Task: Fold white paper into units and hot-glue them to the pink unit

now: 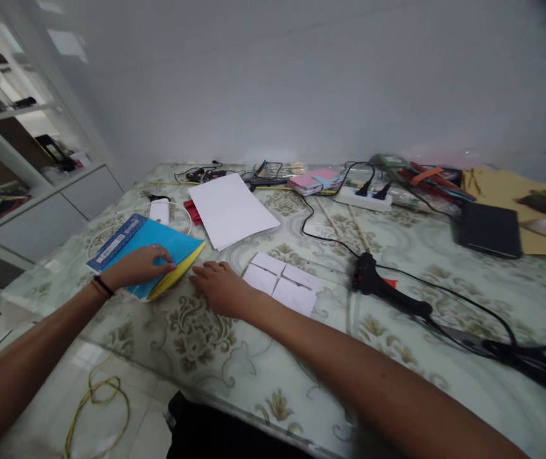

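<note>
My left hand point(143, 264) rests on a pad of coloured paper point(158, 236) with a blue top sheet, a dark blue binding strip and yellow sheets showing at its edge. Its fingers are curled at the pad's right side, with thumb and forefinger close together on the blue sheet. Just right of the pad, my right hand point(220, 287) lies palm down on the patterned tabletop point(201, 331), fingers stretched out and holding nothing. Several small white paper pieces point(282, 284) lie in a grid beside my right wrist, partly hidden by the forearm.
Large white sheets point(235, 210) lie behind my hands, near a white device point(159, 210). A black glue gun point(390, 287) and scissors point(464, 338) are at right. Farther back are a power strip point(363, 197), a pink bundle point(314, 180) and a black box point(490, 229).
</note>
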`<state>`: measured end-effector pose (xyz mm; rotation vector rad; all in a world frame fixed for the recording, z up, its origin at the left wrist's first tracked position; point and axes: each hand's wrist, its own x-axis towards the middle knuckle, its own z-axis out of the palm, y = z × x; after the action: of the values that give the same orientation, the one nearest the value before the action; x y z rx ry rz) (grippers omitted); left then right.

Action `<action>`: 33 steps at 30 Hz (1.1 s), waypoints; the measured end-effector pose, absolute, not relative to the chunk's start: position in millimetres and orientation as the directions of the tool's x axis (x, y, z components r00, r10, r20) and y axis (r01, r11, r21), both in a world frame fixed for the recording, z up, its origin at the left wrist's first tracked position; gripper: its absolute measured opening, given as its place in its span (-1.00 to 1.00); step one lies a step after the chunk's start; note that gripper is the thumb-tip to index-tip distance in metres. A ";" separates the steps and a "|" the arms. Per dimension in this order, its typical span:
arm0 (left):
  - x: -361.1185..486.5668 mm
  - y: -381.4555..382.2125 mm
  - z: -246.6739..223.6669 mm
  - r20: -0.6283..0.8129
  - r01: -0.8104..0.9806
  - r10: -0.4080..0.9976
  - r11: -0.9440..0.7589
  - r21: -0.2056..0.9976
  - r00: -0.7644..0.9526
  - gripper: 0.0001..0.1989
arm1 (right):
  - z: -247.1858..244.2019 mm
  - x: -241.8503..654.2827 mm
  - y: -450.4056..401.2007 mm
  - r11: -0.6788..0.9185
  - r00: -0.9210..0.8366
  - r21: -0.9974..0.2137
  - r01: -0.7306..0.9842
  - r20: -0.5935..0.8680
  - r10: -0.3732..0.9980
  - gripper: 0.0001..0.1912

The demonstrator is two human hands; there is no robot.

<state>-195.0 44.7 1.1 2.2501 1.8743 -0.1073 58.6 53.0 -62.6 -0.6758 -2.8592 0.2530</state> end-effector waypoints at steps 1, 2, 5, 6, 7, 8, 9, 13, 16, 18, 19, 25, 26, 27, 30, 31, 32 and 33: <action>-195.2 44.9 0.3 -0.189 0.979 0.963 -0.172 0.113 0.191 -0.49 | -62.2 58.5 53.1 0.880 -0.878 -0.212 0.424 0.143 0.457 -0.52; -195.2 45.2 -0.5 -0.191 0.978 0.962 -0.176 0.111 0.194 -0.49 | -61.8 58.5 53.2 0.880 -0.879 -0.215 0.423 0.138 0.457 -0.52; -194.3 45.7 -1.9 -0.196 0.977 0.959 -0.190 0.098 0.206 -0.48 | -60.3 58.4 53.3 0.878 -0.881 -0.220 0.424 0.125 0.457 -0.53; -193.5 45.5 -2.1 -0.197 0.977 0.958 -0.193 0.090 0.207 -0.47 | -59.9 58.4 53.3 0.877 -0.880 -0.220 0.427 0.124 0.459 -0.53; -192.6 45.0 -2.3 -0.196 0.978 0.959 -0.194 0.080 0.206 -0.47 | -59.5 58.3 53.2 0.876 -0.879 -0.220 0.429 0.123 0.461 -0.53; -191.5 44.4 -2.6 -0.193 0.979 0.960 -0.193 0.068 0.203 -0.48 | -59.2 58.2 53.1 0.876 -0.878 -0.219 0.430 0.123 0.462 -0.53; -190.2 43.6 -2.8 -0.190 0.980 0.961 -0.191 0.057 0.198 -0.49 | -59.0 58.1 53.1 0.876 -0.878 -0.218 0.430 0.123 0.462 -0.53; -184.9 39.8 -3.8 -0.180 0.985 0.968 -0.174 0.015 0.174 -0.57 | -58.3 57.2 53.9 0.878 -0.879 -0.214 0.429 0.123 0.460 -0.53; -181.3 36.3 -4.5 -0.178 0.987 0.972 -0.160 -0.010 0.156 -0.59 | -58.5 55.8 55.9 0.876 -0.877 -0.214 0.432 0.124 0.463 -0.53; -178.7 33.5 -5.4 -0.173 0.989 0.975 -0.147 -0.029 0.140 -0.59 | -59.3 54.7 57.1 0.874 -0.874 -0.215 0.435 0.131 0.468 -0.54; -177.3 32.0 -6.0 -0.168 0.990 0.978 -0.136 -0.040 0.127 -0.58 | -59.9 54.2 57.6 0.873 -0.873 -0.217 0.436 0.135 0.469 -0.54; -169.1 29.3 -8.3 -0.132 0.993 0.990 -0.058 -0.101 0.045 -0.56 | -62.8 53.5 56.7 0.870 -0.868 -0.231 0.436 0.149 0.474 -0.56; -168.1 29.9 -8.1 -0.130 0.993 0.991 -0.053 -0.105 0.040 -0.57 | -63.1 53.6 56.4 0.869 -0.867 -0.234 0.436 0.150 0.475 -0.56; -167.2 30.5 -7.8 -0.127 0.993 0.991 -0.051 -0.106 0.037 -0.59 | -63.3 53.8 56.2 0.868 -0.866 -0.238 0.436 0.151 0.477 -0.57; -165.1 31.7 -7.1 -0.119 0.994 0.992 -0.049 -0.099 0.037 -0.59 | -63.4 54.3 56.2 0.865 -0.864 -0.253 0.434 0.155 0.479 -0.57; -164.9 31.9 -7.1 -0.114 0.994 0.993 -0.049 -0.093 0.038 -0.59 | -63.3 54.5 56.3 0.864 -0.864 -0.259 0.432 0.156 0.479 -0.57; -164.9 32.1 -7.2 -0.108 0.995 0.993 -0.051 -0.085 0.041 -0.59 | -63.0 54.8 56.4 0.862 -0.863 -0.265 0.431 0.156 0.480 -0.57; -165.4 32.3 -7.4 -0.102 0.996 0.994 -0.054 -0.073 0.046 -0.59 | -62.6 55.1 56.5 0.861 -0.863 -0.273 0.429 0.157 0.480 -0.58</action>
<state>-165.4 32.3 -7.4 2.2598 2.1488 -0.1950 55.1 56.5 -62.6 -0.6972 -2.8154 0.3380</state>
